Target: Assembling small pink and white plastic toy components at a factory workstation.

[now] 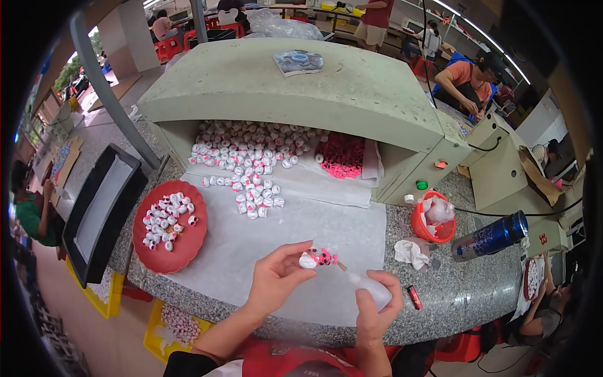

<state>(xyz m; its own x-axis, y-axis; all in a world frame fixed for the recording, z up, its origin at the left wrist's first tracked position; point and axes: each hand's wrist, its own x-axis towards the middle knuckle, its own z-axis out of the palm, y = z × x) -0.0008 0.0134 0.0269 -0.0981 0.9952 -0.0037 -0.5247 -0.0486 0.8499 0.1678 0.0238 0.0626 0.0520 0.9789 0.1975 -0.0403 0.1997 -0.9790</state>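
Thumb and fingers of my left hand (271,276) pinch a small white and pink figure (308,259), its pink part pointing right. In my right hand (380,311) is a translucent white squeeze bottle (374,289), tilted so its thin brownish tip comes up close to the pink part. Whether the tip touches it, I cannot tell. Both hands are above a white paper sheet (301,232). Several white pieces with pink marks (254,198) sit on the sheet's far part and fill the left of the open-fronted pale green housing (292,103). Pink pieces (342,160) are piled at its right.
To the left, a red scalloped plate (144,239) holds more white and pink pieces beside a black tray (78,232). At right are a red basket (418,223) with plastic bags, crumpled tissue (411,253), a blue bottle (490,235) and a small red tube (414,297). Other people work around.
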